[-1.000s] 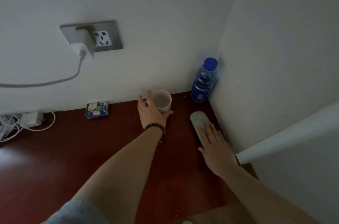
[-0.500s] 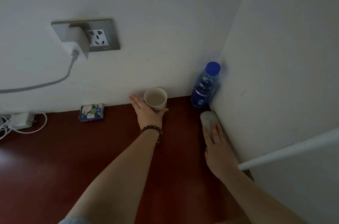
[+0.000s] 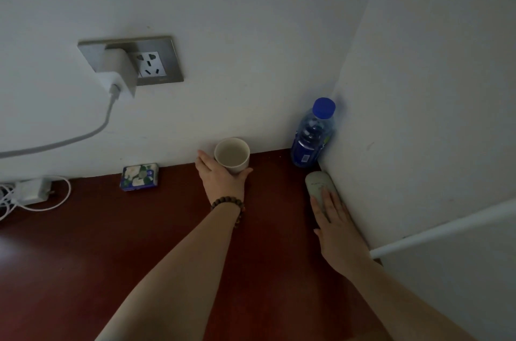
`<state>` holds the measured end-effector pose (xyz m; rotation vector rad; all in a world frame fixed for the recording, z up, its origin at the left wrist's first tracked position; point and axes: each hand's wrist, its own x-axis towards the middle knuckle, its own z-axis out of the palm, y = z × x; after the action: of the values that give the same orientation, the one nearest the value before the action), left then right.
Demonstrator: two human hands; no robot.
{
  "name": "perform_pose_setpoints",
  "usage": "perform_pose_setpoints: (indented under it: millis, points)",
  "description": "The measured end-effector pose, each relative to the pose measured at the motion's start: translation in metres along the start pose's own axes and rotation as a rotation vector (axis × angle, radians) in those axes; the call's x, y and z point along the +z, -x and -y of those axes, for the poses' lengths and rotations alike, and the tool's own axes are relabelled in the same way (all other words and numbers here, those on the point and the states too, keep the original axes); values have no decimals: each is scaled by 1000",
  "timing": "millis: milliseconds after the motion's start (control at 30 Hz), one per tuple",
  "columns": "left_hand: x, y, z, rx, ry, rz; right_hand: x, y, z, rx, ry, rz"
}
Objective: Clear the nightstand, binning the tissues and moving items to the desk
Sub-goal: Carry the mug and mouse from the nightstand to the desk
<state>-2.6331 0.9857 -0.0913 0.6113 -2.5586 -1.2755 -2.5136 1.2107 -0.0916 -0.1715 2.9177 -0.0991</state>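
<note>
Left hand [image 3: 223, 177] grip wraps the cup [image 3: 232, 155] low at its base, thumb right, fingers left, so it lifts upright off the nightstand [image 3: 83, 251]; right hand [image 3: 336, 224] lies flat, fingers spread on the remote [image 3: 317, 186], nothing gripped yet, likely pinning it by the wall to slide it out. Bottle [image 3: 312, 135] stands in the corner, tissue pack [image 3: 139, 176] left against the wall

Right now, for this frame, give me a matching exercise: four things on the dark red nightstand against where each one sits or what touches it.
Things:
1. white ceramic cup
2. blue-capped plastic water bottle
3. pale oval remote control
4. floral-print tissue pack

Places:
A. under the right hand
B. by the back wall, below the socket, untouched
C. in the left hand
D. upright in the corner

Pairs: 1-C, 2-D, 3-A, 4-B
</note>
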Motion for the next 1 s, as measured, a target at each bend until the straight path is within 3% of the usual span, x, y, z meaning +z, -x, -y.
perform_pose_setpoints:
  millis: [267, 433, 567, 700, 800, 1000]
  points:
    - [-9, 4, 3, 35, 2, -6, 4, -2, 5, 39, -7, -49]
    - [-27, 18, 12, -84, 212, -10, 0, 1, 14, 79, -52, -104]
    - [-35, 24, 8, -238, 441, 106, -4, 9, 32, 93, -143, -86]
    - [-41, 22, 4, -215, 633, 296, -25, -23, 78, 26, -633, -91]
    - [-46, 16, 7, -227, 662, 397, -47, -72, 115, 98, -1066, 81]
    - [-64, -5, 4, -237, 704, 545, -52, -107, 143, 152, -1292, 117]
